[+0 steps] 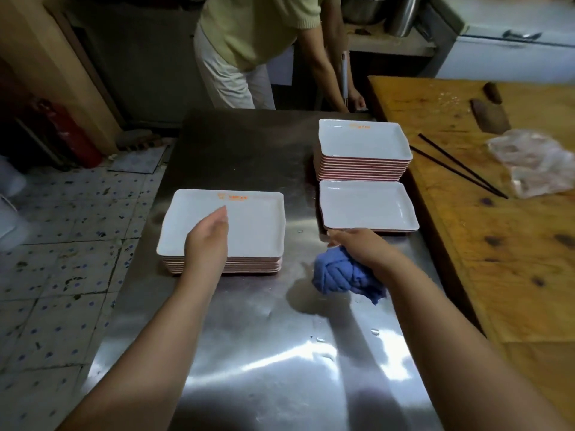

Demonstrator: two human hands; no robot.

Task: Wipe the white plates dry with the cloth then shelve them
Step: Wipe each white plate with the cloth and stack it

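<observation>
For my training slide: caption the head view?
Left hand over stacked white rectangular plates; right hand grips bunched blue cloth.

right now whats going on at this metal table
A person is drying white rectangular plates. The right hand grips a bunched blue cloth near the shallow plate pile. The left hand rests open over the left plate stack. A taller stack stands behind, all on the steel table. Nothing looks shelved yet.

Cloth (348, 278) lies between two plate stacks (224, 231) (368, 206).
</observation>
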